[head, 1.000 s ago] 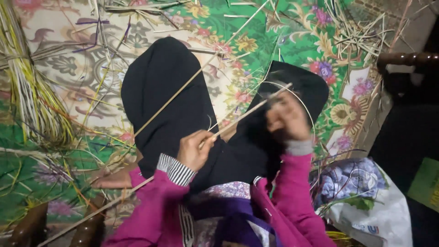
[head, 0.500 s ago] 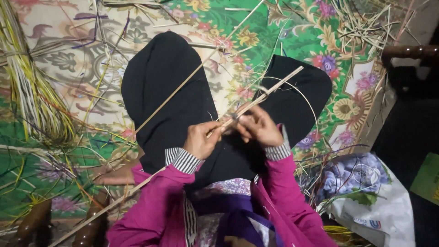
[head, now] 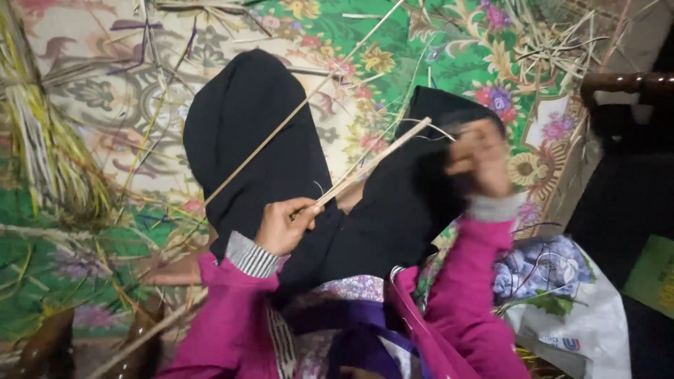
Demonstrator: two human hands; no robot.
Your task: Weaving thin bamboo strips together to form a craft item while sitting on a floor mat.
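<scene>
Pale, thin cane strip (head: 372,165) crosses the middle of the frame over my black-clad knees; I judge it light, springy and liable to snap if bent sharply, best gripped low near its end. My left hand (head: 284,224) is pinched shut on that lower end. My right hand (head: 477,158), blurred at centre right, seems closed near its upper tip; I cannot tell the grip. Floral mat (head: 421,42) lies beneath, loose straw (head: 42,154) at left.
</scene>
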